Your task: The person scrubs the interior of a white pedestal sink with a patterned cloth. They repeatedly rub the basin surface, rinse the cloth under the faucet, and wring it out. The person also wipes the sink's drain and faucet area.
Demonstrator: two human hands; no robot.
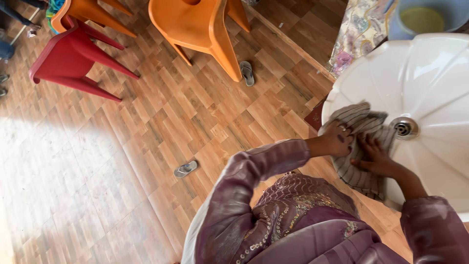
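Far out to the left of both hands stands a red moulded plastic chair (73, 58), with two orange plastic chairs (205, 29) beside it on the wood-patterned plank floor (146, 127). A grey flip-flop sandal (185, 168) lies on the floor to the left of the hands, and a second grey sandal (247, 72) lies further off by an orange chair leg. The left hand (338, 139), reaching out of a shiny mauve sleeve (259, 166), presses down with curled fingers on a beige cloth with thin dark stripes (364, 178), gripping a bunch of it at the near rim. Just beside it, touching the same cloth, the right hand (373, 156) lies flatter, fingers spread over the fabric and holding it against the surface. The striped cloth lies under both hands, draped over the left edge of a white shell-shaped ceramic washbasin (430, 73), part of it hanging outside the rim. Just to the right of the right hand sits the basin's round metal drain (404, 128). Beyond the hands, past the basin, a blue plastic bucket (425, 17) stands on a floral-patterned cloth (359, 34).
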